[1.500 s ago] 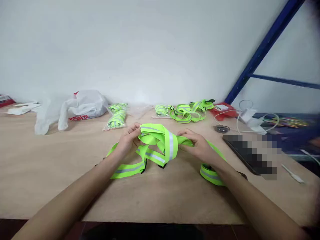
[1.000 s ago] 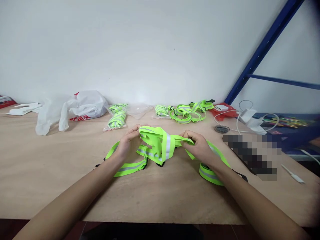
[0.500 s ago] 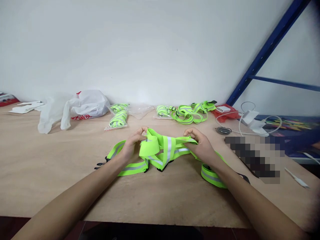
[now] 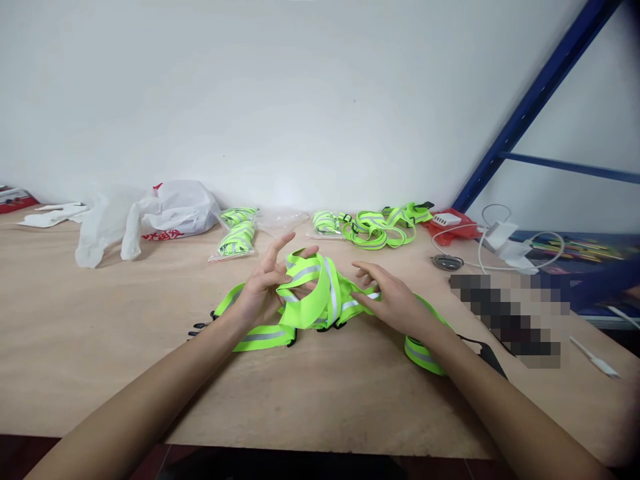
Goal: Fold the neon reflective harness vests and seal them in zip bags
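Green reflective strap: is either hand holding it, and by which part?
The left hand holds the green reflective strap by the left side of its loops, under the thumb. The right hand is open; contact is unclear.

Contrasts a matt cloth strap (image 4: 311, 311) (silvery sheen along its stripe (image 4: 331, 288)) with a smooth, matt wood tabletop (image 4: 325, 397) and glossy clear-plastic packet (image 4: 226, 255).

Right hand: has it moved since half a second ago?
Yes: the right hand has shifted slightly left; its fingertips now sit farther from the unmoved red bag.
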`<state>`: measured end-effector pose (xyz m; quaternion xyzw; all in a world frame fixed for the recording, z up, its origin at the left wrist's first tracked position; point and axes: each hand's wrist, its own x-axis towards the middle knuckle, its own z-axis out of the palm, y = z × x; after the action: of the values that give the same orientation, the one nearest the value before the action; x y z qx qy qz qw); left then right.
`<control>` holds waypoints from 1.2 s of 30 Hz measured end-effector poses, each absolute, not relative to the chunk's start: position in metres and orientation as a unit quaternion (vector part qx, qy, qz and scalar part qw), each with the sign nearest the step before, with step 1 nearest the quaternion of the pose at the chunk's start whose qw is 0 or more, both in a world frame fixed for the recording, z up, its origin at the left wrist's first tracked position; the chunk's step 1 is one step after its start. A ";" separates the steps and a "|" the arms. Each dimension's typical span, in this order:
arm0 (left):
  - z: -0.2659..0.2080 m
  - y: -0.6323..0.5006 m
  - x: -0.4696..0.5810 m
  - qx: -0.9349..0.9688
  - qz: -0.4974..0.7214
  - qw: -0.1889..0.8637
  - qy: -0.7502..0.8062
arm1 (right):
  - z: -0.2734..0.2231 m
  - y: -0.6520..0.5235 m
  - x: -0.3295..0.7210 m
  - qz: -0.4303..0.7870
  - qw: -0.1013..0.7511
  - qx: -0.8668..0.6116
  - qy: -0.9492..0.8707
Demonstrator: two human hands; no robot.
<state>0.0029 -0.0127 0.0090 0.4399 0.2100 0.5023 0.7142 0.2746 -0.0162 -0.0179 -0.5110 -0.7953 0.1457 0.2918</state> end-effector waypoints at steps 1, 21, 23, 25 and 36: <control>0.008 -0.013 0.003 0.446 0.502 0.711 0.207 | -0.018 -0.016 0.275 0.137 0.306 -0.508 -0.793; 0.019 0.001 -0.019 0.487 0.574 0.587 0.299 | -0.014 -0.011 0.284 0.263 0.223 -0.533 -0.773; 0.018 0.003 -0.023 0.541 0.566 0.528 0.329 | -0.011 -0.012 0.284 0.300 0.203 -0.520 -0.774; 0.019 0.004 -0.026 0.615 0.532 0.457 0.361 | -0.008 -0.013 0.283 0.324 0.184 -0.505 -0.779; 0.011 0.013 -0.035 0.785 0.354 0.263 0.435 | -0.013 -0.009 0.284 0.295 0.201 -0.506 -0.785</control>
<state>-0.0351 0.0128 0.0106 0.7849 0.4353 0.3536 0.2635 0.2844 -0.0091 -0.0127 -0.5060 -0.7852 0.2949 0.2013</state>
